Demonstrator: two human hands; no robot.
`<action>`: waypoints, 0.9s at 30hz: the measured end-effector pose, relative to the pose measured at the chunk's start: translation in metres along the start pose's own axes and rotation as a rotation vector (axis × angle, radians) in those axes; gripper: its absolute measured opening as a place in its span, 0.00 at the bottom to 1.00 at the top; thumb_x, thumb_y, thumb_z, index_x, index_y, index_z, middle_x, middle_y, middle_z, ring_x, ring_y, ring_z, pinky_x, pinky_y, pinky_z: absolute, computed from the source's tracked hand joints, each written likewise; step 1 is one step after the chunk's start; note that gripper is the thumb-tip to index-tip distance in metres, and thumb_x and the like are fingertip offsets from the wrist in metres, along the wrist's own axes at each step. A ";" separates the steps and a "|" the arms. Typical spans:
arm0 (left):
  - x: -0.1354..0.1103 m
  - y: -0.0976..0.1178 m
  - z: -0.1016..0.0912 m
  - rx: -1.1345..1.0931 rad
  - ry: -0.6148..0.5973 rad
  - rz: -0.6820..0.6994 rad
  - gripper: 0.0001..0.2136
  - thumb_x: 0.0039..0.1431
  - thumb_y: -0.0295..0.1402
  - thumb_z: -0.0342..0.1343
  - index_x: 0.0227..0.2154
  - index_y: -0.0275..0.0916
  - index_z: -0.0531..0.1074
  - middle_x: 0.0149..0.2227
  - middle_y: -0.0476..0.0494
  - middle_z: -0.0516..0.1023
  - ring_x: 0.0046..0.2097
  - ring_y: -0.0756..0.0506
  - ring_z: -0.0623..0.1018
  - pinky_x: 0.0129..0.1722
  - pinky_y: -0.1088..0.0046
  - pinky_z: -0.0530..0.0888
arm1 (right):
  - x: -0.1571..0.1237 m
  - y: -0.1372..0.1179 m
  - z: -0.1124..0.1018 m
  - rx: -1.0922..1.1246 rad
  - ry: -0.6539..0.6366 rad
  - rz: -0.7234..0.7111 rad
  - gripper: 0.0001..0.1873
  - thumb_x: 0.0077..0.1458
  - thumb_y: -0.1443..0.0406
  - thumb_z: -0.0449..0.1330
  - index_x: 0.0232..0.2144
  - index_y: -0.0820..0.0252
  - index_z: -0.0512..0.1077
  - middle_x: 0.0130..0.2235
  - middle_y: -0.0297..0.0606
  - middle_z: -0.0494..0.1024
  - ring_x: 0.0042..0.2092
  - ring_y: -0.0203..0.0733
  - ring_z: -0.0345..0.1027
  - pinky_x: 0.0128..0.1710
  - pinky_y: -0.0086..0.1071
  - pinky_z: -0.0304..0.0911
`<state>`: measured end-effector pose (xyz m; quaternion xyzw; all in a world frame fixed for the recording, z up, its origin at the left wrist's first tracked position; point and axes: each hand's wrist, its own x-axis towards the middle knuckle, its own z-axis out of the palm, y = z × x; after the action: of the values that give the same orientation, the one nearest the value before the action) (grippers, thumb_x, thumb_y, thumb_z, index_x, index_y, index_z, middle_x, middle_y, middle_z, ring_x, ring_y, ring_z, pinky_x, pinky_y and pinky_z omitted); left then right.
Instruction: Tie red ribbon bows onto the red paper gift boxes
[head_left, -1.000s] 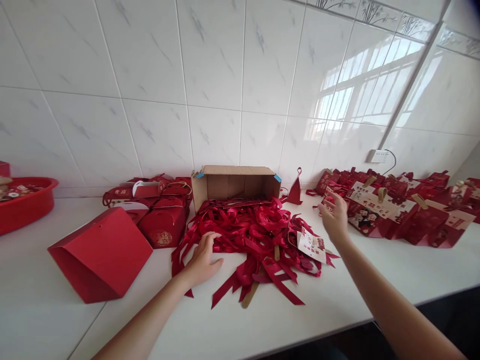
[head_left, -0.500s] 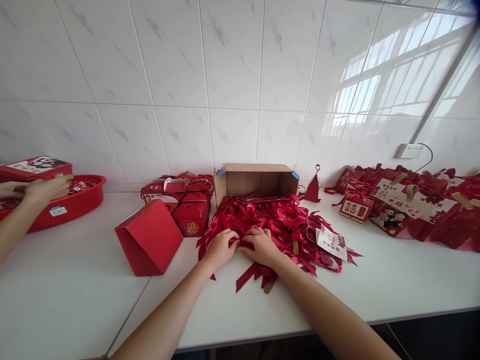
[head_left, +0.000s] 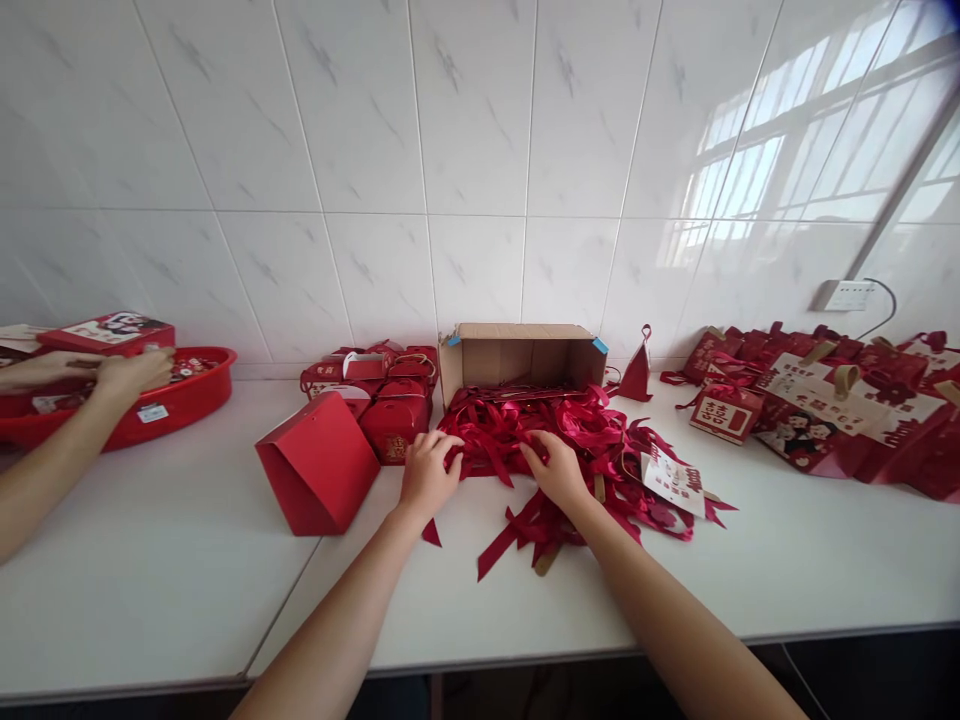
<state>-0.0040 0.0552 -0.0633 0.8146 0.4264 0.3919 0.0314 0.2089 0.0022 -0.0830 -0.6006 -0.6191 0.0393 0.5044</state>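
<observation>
A tangled heap of dark red satin ribbons (head_left: 577, 415) spills out of an open cardboard box (head_left: 525, 330) in front of me. My left hand (head_left: 431, 470) is at the heap's left edge, thumb and fingers curled on a red ribbon. Opposite it, my right hand (head_left: 556, 468) pinches ribbon near the middle of the pile. Between the two hands some ribbon is stretched; its exact path is lost in the tangle. On the pile's right side lies a white printed tag (head_left: 673, 480). A plain red folded box (head_left: 319, 465) stands left of my left hand.
Several small red gift boxes (head_left: 397, 420) sit beside the cardboard box. Red printed bags (head_left: 817, 420) crowd the right, near a small red cone-shaped box (head_left: 637, 370). At left, another person's hands (head_left: 131, 378) work over a red basin (head_left: 202, 395). A tiled wall backs the table.
My hands have moved apart, from nearly touching to a wide gap, and slightly away from me. Ribbon has shifted between them. The view has turned slightly left.
</observation>
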 end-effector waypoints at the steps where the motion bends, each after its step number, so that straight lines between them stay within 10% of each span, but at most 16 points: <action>1: 0.001 0.001 -0.003 0.034 0.052 -0.011 0.09 0.56 0.30 0.50 0.37 0.41 0.74 0.40 0.40 0.72 0.46 0.37 0.69 0.48 0.56 0.65 | 0.000 0.000 -0.001 0.006 0.018 -0.003 0.14 0.57 0.58 0.53 0.40 0.57 0.73 0.40 0.41 0.77 0.40 0.45 0.71 0.40 0.36 0.64; 10: 0.002 0.010 -0.062 0.299 0.775 -0.145 0.22 0.51 0.37 0.58 0.49 0.39 0.64 0.60 0.31 0.50 0.61 0.28 0.52 0.57 0.46 0.51 | 0.008 0.007 -0.016 -0.007 0.208 0.060 0.13 0.58 0.62 0.48 0.37 0.59 0.72 0.41 0.44 0.74 0.43 0.47 0.68 0.44 0.43 0.62; 13: 0.000 0.010 -0.091 0.295 1.043 -0.382 0.37 0.44 0.44 0.63 0.55 0.38 0.55 0.61 0.27 0.48 0.62 0.26 0.49 0.55 0.41 0.50 | 0.008 0.008 -0.017 0.000 0.218 0.061 0.13 0.58 0.63 0.48 0.37 0.59 0.71 0.40 0.44 0.75 0.43 0.47 0.68 0.43 0.43 0.62; 22: 0.005 -0.010 -0.110 0.016 0.760 -0.682 0.43 0.43 0.29 0.62 0.60 0.37 0.44 0.41 0.39 0.73 0.39 0.39 0.74 0.43 0.48 0.69 | 0.008 0.004 -0.016 0.027 0.230 0.066 0.13 0.59 0.61 0.47 0.39 0.57 0.70 0.41 0.43 0.76 0.44 0.47 0.67 0.44 0.42 0.61; 27: 0.006 0.002 -0.111 -0.046 0.872 -0.585 0.37 0.42 0.31 0.65 0.57 0.36 0.57 0.31 0.46 0.73 0.37 0.40 0.76 0.45 0.51 0.71 | 0.008 0.001 -0.015 0.054 0.236 0.049 0.13 0.59 0.61 0.48 0.39 0.57 0.70 0.41 0.42 0.75 0.44 0.47 0.68 0.43 0.42 0.62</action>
<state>-0.0748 0.0263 0.0178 0.4218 0.6008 0.6787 -0.0229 0.2216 0.0001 -0.0717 -0.6024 -0.5392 -0.0025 0.5885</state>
